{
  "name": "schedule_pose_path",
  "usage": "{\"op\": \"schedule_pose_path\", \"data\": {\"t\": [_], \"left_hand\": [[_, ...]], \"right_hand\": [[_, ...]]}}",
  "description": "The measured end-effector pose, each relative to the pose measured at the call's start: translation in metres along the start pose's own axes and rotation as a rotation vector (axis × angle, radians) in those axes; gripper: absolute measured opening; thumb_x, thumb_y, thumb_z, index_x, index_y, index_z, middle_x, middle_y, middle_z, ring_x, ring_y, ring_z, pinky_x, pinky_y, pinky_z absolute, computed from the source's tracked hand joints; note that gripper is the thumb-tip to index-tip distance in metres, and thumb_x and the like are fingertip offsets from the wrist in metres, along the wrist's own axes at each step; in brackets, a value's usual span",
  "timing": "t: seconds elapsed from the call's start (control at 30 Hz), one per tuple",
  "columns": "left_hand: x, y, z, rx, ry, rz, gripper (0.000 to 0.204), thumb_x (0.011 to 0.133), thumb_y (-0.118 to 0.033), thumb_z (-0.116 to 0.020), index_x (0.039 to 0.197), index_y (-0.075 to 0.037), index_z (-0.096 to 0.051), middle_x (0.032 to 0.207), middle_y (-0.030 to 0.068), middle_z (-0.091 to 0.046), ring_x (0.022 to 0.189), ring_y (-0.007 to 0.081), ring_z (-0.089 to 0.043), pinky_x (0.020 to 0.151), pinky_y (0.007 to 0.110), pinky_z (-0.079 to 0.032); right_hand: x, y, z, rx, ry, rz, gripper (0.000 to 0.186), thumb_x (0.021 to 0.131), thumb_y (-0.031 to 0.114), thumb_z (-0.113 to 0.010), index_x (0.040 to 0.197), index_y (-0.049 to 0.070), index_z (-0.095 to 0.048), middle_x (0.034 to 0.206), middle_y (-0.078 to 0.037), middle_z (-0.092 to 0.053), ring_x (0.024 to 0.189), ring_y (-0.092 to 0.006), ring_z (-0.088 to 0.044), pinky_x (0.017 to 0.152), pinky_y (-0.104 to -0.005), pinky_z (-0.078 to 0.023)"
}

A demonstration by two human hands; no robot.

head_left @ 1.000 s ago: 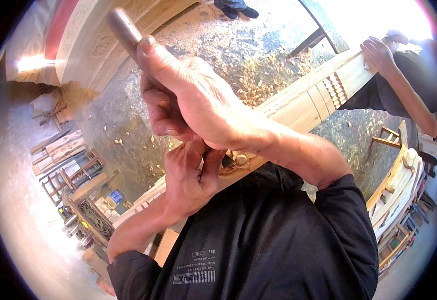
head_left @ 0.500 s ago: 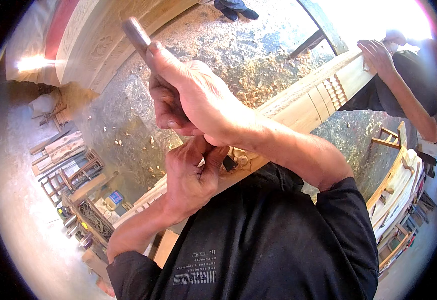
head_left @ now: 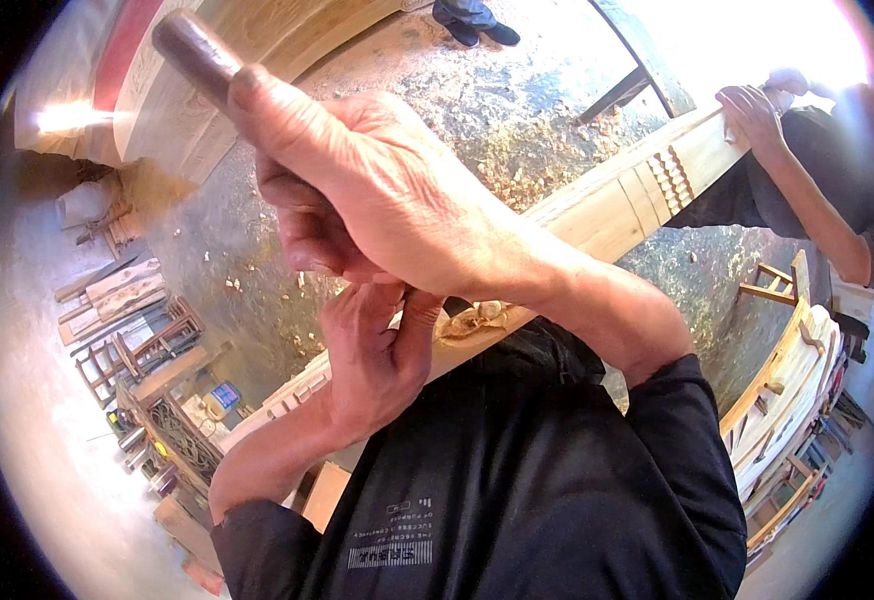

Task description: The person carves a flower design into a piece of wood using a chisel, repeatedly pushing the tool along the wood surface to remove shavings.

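Note:
A long pale wooden beam point(head_left: 597, 225) runs diagonally across in front of me, with carved grooves and a row of beads toward its far right end. My right hand point(head_left: 377, 195) is wrapped round the brown cylindrical handle of a carving chisel point(head_left: 197, 58), raised above the beam, its handle pointing up and left. Below it, my left hand point(head_left: 372, 350) is closed at the beam's carved part, fingers pinched round the chisel's lower end; the blade is hidden. Beside these fingers is a rounded carved knob point(head_left: 485, 312) with shavings around it.
A co-worker's hand point(head_left: 754, 120) rests on the beam's far right end. Another person's feet point(head_left: 472, 28) stand at the top. Shavings litter the floor point(head_left: 437, 120). Wooden frames point(head_left: 142, 350) lie at left, a carved curved panel point(head_left: 217, 110) upper left, and a stool point(head_left: 777, 285) at right.
My right hand and the chisel handle have moved up and left, looking larger. My left hand has shifted slightly up and left, and the dark blade beside it no longer shows.

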State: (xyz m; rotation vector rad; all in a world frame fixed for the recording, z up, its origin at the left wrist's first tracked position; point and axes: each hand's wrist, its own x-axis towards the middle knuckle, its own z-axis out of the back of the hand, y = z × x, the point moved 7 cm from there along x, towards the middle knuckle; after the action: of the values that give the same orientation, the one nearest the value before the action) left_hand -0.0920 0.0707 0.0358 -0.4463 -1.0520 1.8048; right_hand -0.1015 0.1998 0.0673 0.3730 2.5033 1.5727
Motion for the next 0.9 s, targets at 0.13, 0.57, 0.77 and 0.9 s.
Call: {"op": "schedule_pose_path", "data": {"t": [0.13,0.57,0.77,0.9], "left_hand": [[0.004,-0.001,-0.001,-0.006,0.002,0.001,0.010,0.107,-0.009,-0.072,0.108,0.001,-0.073,0.080,0.0092,-0.070,0.072,0.0153,-0.063,0.066,0.034,-0.051],[0.010,0.003,-0.011,-0.226,0.004,0.093,0.011,0.097,0.001,-0.081,0.105,0.004,-0.074,0.087,0.0145,-0.074,0.073,0.0236,-0.071,0.070,0.034,-0.055],[0.015,-0.015,-0.002,-0.047,0.010,-0.046,0.015,0.093,0.002,-0.085,0.105,-0.001,-0.078,0.083,0.0102,-0.068,0.069,0.0215,-0.065,0.064,0.034,-0.050],[0.019,-0.022,0.009,0.074,0.058,-0.107,0.020,0.088,-0.002,-0.090,0.105,-0.005,-0.079,0.084,0.0094,-0.068,0.070,0.0256,-0.065,0.063,0.037,-0.051]], "right_hand": [[-0.002,0.000,0.001,-0.019,-0.030,-0.025,0.084,0.113,0.072,-0.045,0.068,0.003,-0.063,0.058,-0.005,-0.058,0.054,-0.0126,-0.057,0.052,-0.0348,-0.047],[-0.009,0.006,0.017,0.370,-0.039,-0.054,0.067,0.111,0.067,-0.057,0.077,0.009,-0.057,0.067,-0.004,-0.061,0.053,-0.0099,-0.056,0.044,-0.0267,-0.039],[-0.046,0.025,0.048,0.268,-0.137,0.083,0.071,0.114,0.071,-0.032,0.079,0.012,-0.048,0.069,-0.013,-0.061,0.051,-0.0137,-0.054,0.046,-0.0287,-0.041],[-0.083,0.030,0.065,-0.197,-0.110,0.270,0.078,0.112,0.078,-0.028,0.085,0.009,-0.055,0.087,-0.023,-0.073,0.074,-0.0244,-0.070,0.073,-0.0400,-0.059]]}}
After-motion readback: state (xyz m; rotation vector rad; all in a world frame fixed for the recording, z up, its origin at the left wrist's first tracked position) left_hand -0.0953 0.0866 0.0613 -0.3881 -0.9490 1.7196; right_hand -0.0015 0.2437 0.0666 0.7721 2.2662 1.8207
